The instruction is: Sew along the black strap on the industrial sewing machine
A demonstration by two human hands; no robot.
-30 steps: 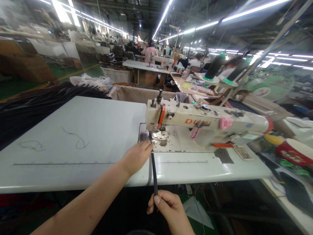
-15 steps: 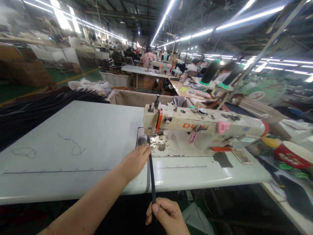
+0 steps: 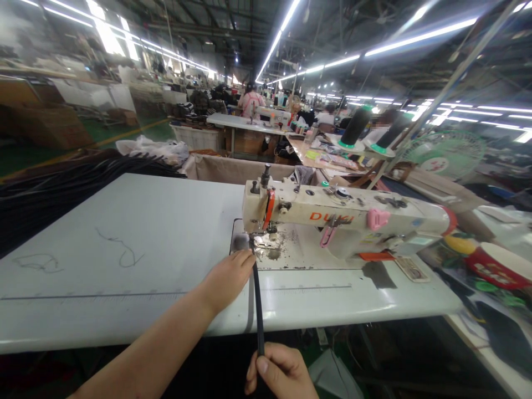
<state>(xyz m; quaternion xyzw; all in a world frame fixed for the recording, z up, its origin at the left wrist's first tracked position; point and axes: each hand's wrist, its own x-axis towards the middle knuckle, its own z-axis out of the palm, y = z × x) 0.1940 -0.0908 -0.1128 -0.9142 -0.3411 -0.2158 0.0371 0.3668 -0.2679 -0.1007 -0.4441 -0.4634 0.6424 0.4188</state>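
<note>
A narrow black strap (image 3: 258, 305) runs from the needle area of the sewing machine (image 3: 307, 213) down over the table's front edge. My left hand (image 3: 235, 274) lies at the strap's upper end, just in front of the presser foot, its fingers together and pressed on the strap. Below the table edge my right hand (image 3: 282, 368) pinches the strap between thumb and fingers and keeps it fairly straight. The strap's far end under the machine head is hidden, and its lower end drops out of view.
Loose threads (image 3: 120, 249) lie on the white tabletop (image 3: 174, 221). Many black straps (image 3: 75, 183) are heaped at the left. Black thread cones (image 3: 355, 126) stand behind the machine; a red-and-white tub (image 3: 501, 266) is at the right. A person in pink (image 3: 251, 100) sits farther back.
The view has shifted slightly, with the table edge a little lower. Both hands keep their hold on the strap; my right hand appears slightly lower in view.
</note>
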